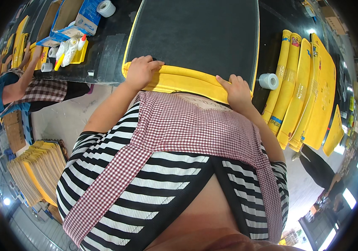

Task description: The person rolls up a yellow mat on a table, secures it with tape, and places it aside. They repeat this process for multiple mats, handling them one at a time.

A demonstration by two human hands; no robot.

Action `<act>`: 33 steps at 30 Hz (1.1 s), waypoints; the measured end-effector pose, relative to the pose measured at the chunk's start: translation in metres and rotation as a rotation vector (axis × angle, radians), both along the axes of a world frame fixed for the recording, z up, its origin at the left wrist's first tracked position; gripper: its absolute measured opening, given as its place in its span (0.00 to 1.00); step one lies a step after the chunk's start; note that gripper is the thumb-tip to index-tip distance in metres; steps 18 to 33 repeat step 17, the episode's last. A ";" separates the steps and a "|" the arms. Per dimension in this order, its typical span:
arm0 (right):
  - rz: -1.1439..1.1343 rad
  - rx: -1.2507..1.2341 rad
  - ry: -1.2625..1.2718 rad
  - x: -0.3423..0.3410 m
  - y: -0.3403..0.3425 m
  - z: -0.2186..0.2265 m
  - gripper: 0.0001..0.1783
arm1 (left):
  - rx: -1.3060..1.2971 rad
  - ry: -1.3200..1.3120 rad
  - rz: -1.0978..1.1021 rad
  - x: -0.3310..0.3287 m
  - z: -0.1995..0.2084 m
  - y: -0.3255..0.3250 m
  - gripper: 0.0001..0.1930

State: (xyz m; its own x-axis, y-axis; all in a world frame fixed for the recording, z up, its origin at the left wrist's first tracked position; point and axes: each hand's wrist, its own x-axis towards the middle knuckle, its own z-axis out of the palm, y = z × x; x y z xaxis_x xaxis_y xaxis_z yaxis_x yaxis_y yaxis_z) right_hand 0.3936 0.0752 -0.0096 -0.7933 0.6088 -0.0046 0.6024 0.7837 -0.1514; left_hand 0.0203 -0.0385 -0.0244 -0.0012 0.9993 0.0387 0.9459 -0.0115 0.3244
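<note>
A mat (193, 37) lies with its dark underside up on the black table, thin yellow edging along its sides. Its near end is turned over into a yellow roll (187, 78) close to my apron. At the left end of the roll, my left hand (142, 72) is closed over it, fingers bent on top. My right hand (238, 92) grips the right end, the thumb lying along the yellow fold and the fingers curled at the edge. The undersides of both hands are hidden.
Beside my right hand stands a roll of clear tape (268, 81). Rolled yellow mats (289, 79) lie farther right. At the back left are a blue carton (87, 19), another tape roll (106, 8) and a yellow tray (79, 55) with bottles. A co-worker (17, 90) works at the left.
</note>
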 end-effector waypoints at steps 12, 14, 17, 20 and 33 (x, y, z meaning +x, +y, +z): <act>-0.357 -0.246 0.280 -0.002 0.018 -0.010 0.10 | -0.169 -0.002 0.297 -0.007 0.018 0.014 0.23; -0.366 -0.294 0.277 0.007 0.025 -0.013 0.10 | -0.193 -0.030 0.277 -0.010 0.017 0.016 0.24; -0.188 -0.256 0.239 0.021 0.036 -0.027 0.09 | -0.197 -0.030 0.211 -0.017 0.015 0.017 0.25; -0.188 -0.256 0.239 0.021 0.036 -0.027 0.09 | -0.197 -0.030 0.211 -0.017 0.015 0.017 0.25; -0.188 -0.256 0.239 0.021 0.036 -0.027 0.09 | -0.197 -0.030 0.211 -0.017 0.015 0.017 0.25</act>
